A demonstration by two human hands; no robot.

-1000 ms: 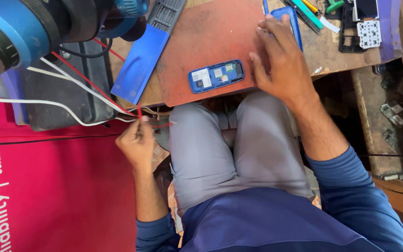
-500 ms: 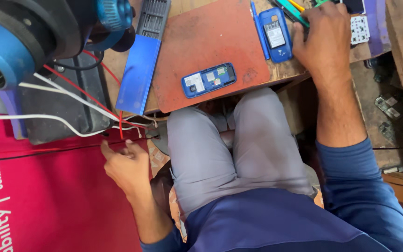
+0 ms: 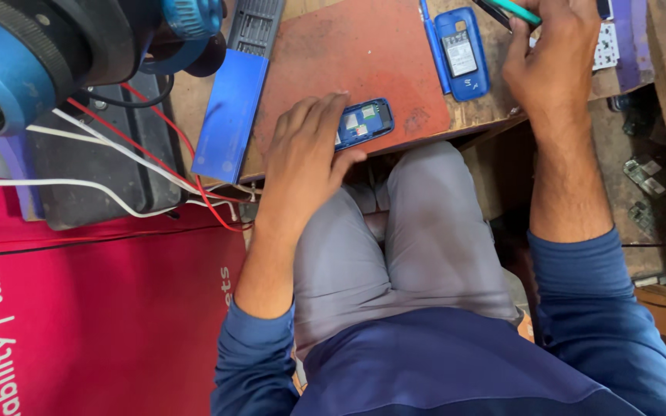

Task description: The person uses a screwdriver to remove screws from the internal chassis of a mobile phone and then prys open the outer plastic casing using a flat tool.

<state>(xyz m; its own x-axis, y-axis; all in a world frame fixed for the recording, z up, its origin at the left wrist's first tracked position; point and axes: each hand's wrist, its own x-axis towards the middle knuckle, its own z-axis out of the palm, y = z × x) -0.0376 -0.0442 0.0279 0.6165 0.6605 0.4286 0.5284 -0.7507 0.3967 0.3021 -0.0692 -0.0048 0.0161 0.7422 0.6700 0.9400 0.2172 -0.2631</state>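
Note:
My left hand [image 3: 302, 158] lies over the left end of a small blue phone with its back open [image 3: 368, 122], thumb at the phone's near edge, on a red-brown mat [image 3: 348, 62]. At the top right, my right hand [image 3: 553, 65] rests its fingers on a teal-handled tool [image 3: 512, 9]. The picture's edge cuts off the fingertips, so the grip is hidden. A second blue phone shell with a battery in it [image 3: 462, 54] lies just left of that hand.
A flat blue box [image 3: 229, 115] lies left of the mat. Further left are a large blue round device [image 3: 17, 62], a black block [image 3: 94, 177] and red and white wires [image 3: 117, 146]. A white keypad piece [image 3: 604, 46] sits by my right hand. A red banner [image 3: 79, 323] hangs below.
My left hand rose from the wires at the table's edge onto the small open phone. My right hand moved further up to the tools. The view shifted slightly.

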